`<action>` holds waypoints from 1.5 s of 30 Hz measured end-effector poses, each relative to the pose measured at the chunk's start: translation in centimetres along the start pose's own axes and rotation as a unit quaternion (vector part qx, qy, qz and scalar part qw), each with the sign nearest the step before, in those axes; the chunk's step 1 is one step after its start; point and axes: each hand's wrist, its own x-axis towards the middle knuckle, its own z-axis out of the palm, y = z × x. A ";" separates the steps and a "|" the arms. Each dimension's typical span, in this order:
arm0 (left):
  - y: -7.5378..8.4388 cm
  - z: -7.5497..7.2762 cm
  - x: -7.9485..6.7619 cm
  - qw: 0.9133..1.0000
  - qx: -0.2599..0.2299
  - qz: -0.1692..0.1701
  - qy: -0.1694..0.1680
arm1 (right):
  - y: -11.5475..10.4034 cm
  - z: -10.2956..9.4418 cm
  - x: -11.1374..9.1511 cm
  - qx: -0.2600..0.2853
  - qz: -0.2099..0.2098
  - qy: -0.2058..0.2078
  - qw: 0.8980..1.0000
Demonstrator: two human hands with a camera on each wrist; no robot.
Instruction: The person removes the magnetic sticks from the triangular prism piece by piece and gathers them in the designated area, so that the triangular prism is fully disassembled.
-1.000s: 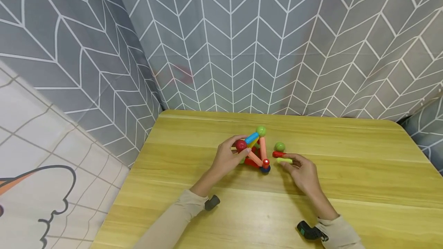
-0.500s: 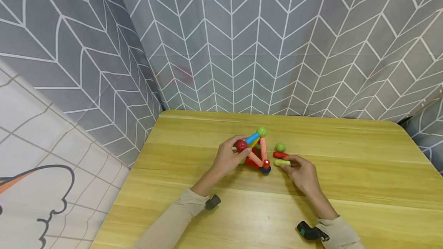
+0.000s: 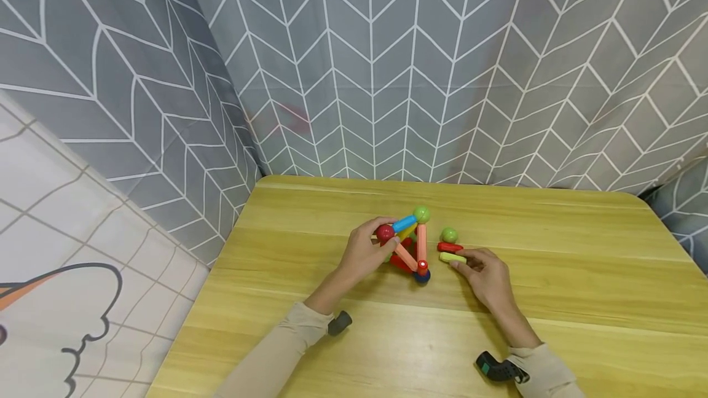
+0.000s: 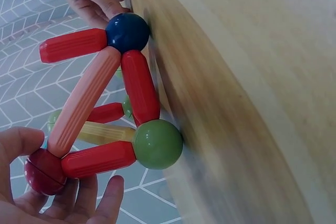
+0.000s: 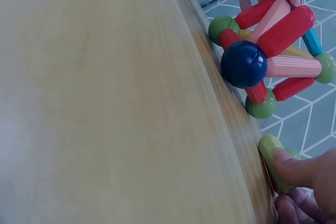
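My left hand (image 3: 362,250) grips the dark red ball (image 3: 385,233) of a frame built from magnetic rods and balls. A blue rod (image 3: 404,223) joins that ball to a green ball (image 3: 421,214); pink rods (image 3: 422,243) and red rods (image 4: 100,159) make other sides. The navy ball (image 5: 243,64) is the near corner, with one red rod (image 5: 286,31) sticking out from it, its outer end free. To the right, my right hand (image 3: 488,278) pinches a yellow-green rod (image 3: 453,257) between thumb and fingers, low at the tabletop. Its lower fingers are partly hidden.
A loose red rod (image 3: 450,247) lies just behind the yellow-green one, and a loose green ball (image 3: 449,235) sits behind that. Wooden tabletop (image 3: 553,250) surrounds everything. A patterned grey curtain (image 3: 387,78) hangs along its far edge.
The frame has turned slightly in my left hand: its navy corner is nearer me and its green corner lower in view. The yellow-green rod has shifted a little in my right fingers.
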 end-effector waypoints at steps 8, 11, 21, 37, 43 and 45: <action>0.0 -0.1 -0.1 1.000 -0.004 0.003 -0.006 | 0.4 0.3 -0.1 0.000 -0.011 0.008 1.000; 0.0 -0.2 -0.2 1.000 -0.009 0.004 -0.009 | 0.5 0.3 0.0 -0.002 -0.013 0.010 1.000; 0.1 -0.4 -0.1 0.999 -0.024 0.005 -0.021 | 0.5 0.2 0.4 -0.008 0.006 0.008 1.000; -0.1 -1.0 0.1 1.000 -0.006 -0.010 -0.028 | -0.5 -0.1 0.7 0.032 0.029 0.065 0.997; -0.3 -1.0 0.2 0.999 -0.011 -0.010 -0.039 | -2.3 -0.3 0.7 0.061 0.003 0.049 0.997; -0.4 -1.1 0.2 0.999 -0.015 -0.009 -0.043 | -2.9 -0.3 0.7 0.066 -0.007 0.036 0.997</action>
